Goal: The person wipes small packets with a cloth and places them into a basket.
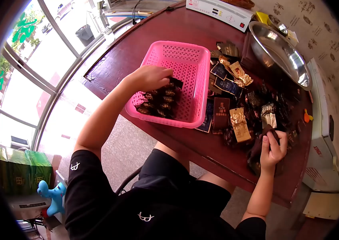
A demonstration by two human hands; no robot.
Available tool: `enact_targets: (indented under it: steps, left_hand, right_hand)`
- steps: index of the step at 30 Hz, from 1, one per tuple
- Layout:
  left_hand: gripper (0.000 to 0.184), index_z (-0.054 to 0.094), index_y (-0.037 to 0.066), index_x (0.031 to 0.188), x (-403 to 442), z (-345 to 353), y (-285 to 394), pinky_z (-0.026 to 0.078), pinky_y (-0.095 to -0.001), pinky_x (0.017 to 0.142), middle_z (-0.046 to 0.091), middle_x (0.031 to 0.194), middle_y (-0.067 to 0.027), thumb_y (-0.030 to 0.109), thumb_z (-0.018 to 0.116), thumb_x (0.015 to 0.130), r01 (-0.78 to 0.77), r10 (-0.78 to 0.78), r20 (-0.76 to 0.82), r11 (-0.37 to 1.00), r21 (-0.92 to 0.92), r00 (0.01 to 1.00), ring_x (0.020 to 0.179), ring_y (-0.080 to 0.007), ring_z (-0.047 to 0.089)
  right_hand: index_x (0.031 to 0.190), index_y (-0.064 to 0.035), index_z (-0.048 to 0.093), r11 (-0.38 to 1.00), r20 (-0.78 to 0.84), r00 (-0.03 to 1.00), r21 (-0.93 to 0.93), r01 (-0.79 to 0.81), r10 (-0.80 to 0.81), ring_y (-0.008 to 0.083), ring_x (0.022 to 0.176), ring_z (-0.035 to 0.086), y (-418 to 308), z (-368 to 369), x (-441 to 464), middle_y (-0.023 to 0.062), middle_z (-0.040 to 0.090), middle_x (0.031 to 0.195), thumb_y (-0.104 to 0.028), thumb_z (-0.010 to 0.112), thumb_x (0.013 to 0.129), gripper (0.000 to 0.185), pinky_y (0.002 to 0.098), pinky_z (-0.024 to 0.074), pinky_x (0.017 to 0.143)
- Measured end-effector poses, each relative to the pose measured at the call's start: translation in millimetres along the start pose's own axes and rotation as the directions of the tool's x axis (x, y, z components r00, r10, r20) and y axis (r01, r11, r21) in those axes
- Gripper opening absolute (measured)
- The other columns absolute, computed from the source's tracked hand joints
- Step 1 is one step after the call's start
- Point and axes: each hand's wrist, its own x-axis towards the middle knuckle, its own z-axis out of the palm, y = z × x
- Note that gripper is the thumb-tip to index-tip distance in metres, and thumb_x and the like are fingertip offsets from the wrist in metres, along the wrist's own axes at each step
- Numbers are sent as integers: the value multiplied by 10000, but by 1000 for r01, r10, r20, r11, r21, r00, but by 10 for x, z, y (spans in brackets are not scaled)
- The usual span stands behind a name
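Head view: upper-centre pink basket (197, 96) corrals black packets (160, 102); left hand (151, 77) bent over them, hold unclear. Lower right: right hand (273, 150), grip closed round brown packet (256, 153), thumb apparently steadying it.

Immediately left of the stainless steel basin (280, 48) is a white electrical unit (219, 17) with a red switch (242, 25). Patterned wallpaper (326, 30) is located to the basin's right. Below the basin are a small orange-yellow object (308, 116), type indeterminate, and a white appliance (323, 166) with red lettering. Far left of the basin are glass panels (23, 98) and a dark waste bin (84, 35); far lower left, green packages (23, 170) and a blue figure (54, 195).
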Motion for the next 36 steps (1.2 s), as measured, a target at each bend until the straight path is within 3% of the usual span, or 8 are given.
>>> enact_targets:
  steps: [13,17,22,25,27,31,35,36]
  left_hand:
    - [415,543,60,1226,48,74,-58,389,-449,1037,556,1190,-165,397,393,1037,-228,212,149,969,100,966,1204,-337,510]
    - [469,485,80,1348,-11,-107,179,317,-409,1140,487,1367,-169,422,379,1045,6,-5,17,999,-35,1000,1344,-318,423]
    - [568,458,98,1415,-72,-315,1108,293,-496,1154,377,1508,-168,496,405,1013,-294,271,-234,954,-67,934,1407,-363,341]
    - [502,533,76,1344,-23,-192,1777,374,-484,1111,464,1443,-136,285,650,904,-474,460,-269,880,13,846,1357,-351,413]
    - [444,560,35,1303,102,55,2106,396,-437,1098,483,1428,-124,167,628,885,-528,523,-251,848,53,815,1325,-356,438]
    - [416,537,-52,1280,610,674,2438,403,-411,1084,479,1410,-192,98,573,893,-376,431,-367,901,214,824,1305,-365,453]
    - [460,546,-45,1239,1323,936,2431,421,-433,1048,521,1335,-232,208,661,872,-310,306,-469,948,70,829,1253,-386,489]
    - [467,549,-41,1213,1460,925,2450,438,-439,1017,554,1274,-229,242,677,863,-222,197,-413,975,-14,889,1208,-386,514]
  right_hand:
    - [936,11,711,999,16,1000,26,-26,25,238,722,582,-46,-27,108,100,592,848,-32,747,816,133,323,475,623]
    - [939,9,714,999,-15,999,-20,-34,34,224,706,580,-45,-55,151,89,594,837,-29,750,810,140,314,472,632]
    - [1008,24,704,975,-89,973,82,-206,213,213,737,586,110,-57,64,84,612,866,-102,749,849,208,308,465,650]
    - [997,17,695,986,-55,986,68,-155,159,229,764,605,61,-113,151,89,610,873,-167,817,783,308,315,480,665]
    - [983,15,689,974,-70,974,85,-210,216,226,761,606,62,-112,144,87,606,868,-169,833,763,321,316,481,674]
    - [934,4,606,838,-138,870,375,-396,473,131,780,555,293,-147,45,39,578,883,-57,723,836,165,276,465,696]
    - [969,-11,582,551,-11,746,682,-482,666,61,712,552,328,-202,44,9,579,902,-48,643,912,91,212,471,639]
    - [979,-17,587,593,-18,773,654,-471,634,51,667,550,360,-171,37,4,585,916,-54,626,931,72,201,471,605]
